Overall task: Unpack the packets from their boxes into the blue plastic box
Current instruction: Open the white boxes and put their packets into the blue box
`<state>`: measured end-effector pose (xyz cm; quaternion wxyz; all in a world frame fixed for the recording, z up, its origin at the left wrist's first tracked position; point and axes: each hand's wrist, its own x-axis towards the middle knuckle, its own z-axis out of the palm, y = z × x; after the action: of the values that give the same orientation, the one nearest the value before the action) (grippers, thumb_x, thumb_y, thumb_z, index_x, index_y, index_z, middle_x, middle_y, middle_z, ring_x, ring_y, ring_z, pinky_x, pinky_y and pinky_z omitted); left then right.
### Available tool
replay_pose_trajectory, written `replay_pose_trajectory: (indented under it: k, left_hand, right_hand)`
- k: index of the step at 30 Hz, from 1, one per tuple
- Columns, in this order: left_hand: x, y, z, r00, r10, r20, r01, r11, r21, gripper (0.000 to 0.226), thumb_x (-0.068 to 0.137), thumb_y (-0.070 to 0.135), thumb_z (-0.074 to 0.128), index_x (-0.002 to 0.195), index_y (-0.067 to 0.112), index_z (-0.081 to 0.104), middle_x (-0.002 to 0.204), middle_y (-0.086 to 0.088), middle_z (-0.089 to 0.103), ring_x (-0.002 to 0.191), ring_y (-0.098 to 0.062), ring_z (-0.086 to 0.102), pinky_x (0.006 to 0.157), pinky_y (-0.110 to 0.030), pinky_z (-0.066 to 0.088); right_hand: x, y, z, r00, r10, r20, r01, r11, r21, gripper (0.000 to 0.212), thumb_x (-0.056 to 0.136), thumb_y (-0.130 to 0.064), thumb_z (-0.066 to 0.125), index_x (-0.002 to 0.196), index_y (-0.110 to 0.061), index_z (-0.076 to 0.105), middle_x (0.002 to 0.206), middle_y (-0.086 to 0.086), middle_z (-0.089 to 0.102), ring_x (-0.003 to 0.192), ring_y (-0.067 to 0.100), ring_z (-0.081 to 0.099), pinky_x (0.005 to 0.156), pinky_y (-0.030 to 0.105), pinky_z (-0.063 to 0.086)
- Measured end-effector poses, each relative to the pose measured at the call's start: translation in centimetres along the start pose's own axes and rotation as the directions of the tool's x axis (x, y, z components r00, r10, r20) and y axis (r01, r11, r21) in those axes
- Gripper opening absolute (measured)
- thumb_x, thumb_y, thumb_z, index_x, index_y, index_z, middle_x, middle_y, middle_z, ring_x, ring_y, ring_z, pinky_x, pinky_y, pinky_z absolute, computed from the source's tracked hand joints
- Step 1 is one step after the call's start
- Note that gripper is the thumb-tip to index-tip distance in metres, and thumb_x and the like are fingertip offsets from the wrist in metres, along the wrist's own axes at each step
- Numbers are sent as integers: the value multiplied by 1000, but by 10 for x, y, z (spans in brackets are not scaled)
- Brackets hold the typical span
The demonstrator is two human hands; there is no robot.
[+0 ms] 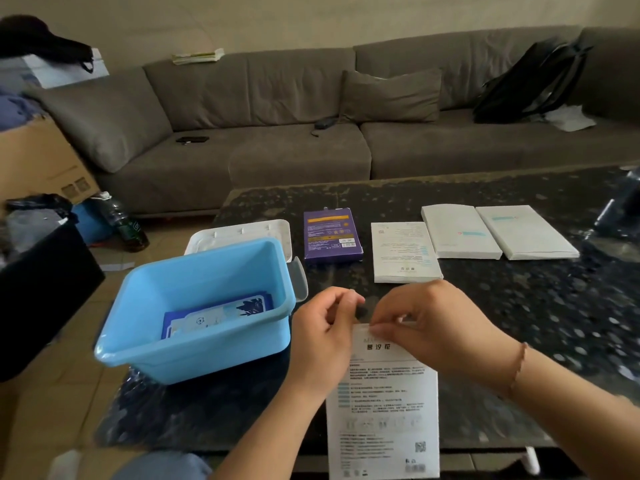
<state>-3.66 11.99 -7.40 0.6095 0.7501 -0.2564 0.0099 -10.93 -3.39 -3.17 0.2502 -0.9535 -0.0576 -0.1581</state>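
A flat white box [384,410] with printed text lies near the table's front edge. My left hand [323,337] and my right hand [433,327] both pinch its far end, fingers closed on the flap. To the left stands the blue plastic box [145,299], with blue and white packets [214,315] lying flat on its bottom. Further back on the table lie a purple box [331,233] and three more white boxes [403,252] [459,232] [526,232] in a row.
A white lid [242,233] lies behind the blue box. The dark speckled table [519,323] reaches to the right; a grey sofa [277,140] stands beyond it. On the floor at left are a cardboard box [38,161], a green bottle [124,223] and a dark bin [41,289].
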Motion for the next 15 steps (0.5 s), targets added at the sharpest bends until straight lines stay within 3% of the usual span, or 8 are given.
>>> replay_pose_trajectory:
  k: [2, 4, 7, 10, 15]
  left_hand:
    - [0, 1, -1, 1000, 9, 4, -9, 1000, 1, 20, 98, 23, 56, 85, 17, 70, 67, 14, 64, 62, -3, 58, 59, -15, 45]
    - [0, 1, -1, 1000, 11, -1, -11, 1000, 3, 20, 98, 21, 56, 85, 15, 70, 68, 14, 64, 61, -3, 58, 58, -13, 44]
    - [0, 3, -1, 1000, -9, -12, 9, 1000, 25, 20, 98, 21, 57, 85, 15, 70, 66, 9, 64, 59, -6, 58, 55, -15, 44]
    - [3, 4, -1, 999, -47, -8, 47, 996, 81, 22, 98, 29, 53, 90, 18, 70, 67, 10, 64, 65, -7, 61, 57, -15, 47]
    - [7, 3, -1, 996, -90, 29, 86, 991, 104, 19, 98, 32, 53, 96, 22, 69, 74, 11, 66, 68, -4, 62, 61, -13, 44]
  right_hand:
    - [2, 2, -2, 998, 26, 50, -27, 999, 27, 3, 83, -37, 70, 82, -36, 73, 81, -19, 69, 71, 3, 63, 65, 30, 55]
    - [3, 2, -2, 997, -19, 71, 24, 998, -65, 6, 87, -34, 67, 84, -36, 72, 84, -18, 69, 70, 2, 60, 63, 24, 52]
    - [-2, 0, -1, 974, -225, -31, 211, 946, -245, 13, 89, -37, 55, 84, -32, 66, 83, -16, 67, 66, 11, 62, 51, 27, 49]
    - [-10, 6, 2, 936, -352, -16, 329, 888, -322, 22, 86, -48, 59, 91, -28, 67, 87, -14, 69, 67, 14, 64, 46, 30, 49]
    - [-8, 13, 7, 926, -372, -62, 338, 890, -305, 23, 85, -49, 60, 89, -28, 70, 84, -15, 70, 63, 15, 67, 45, 32, 49]
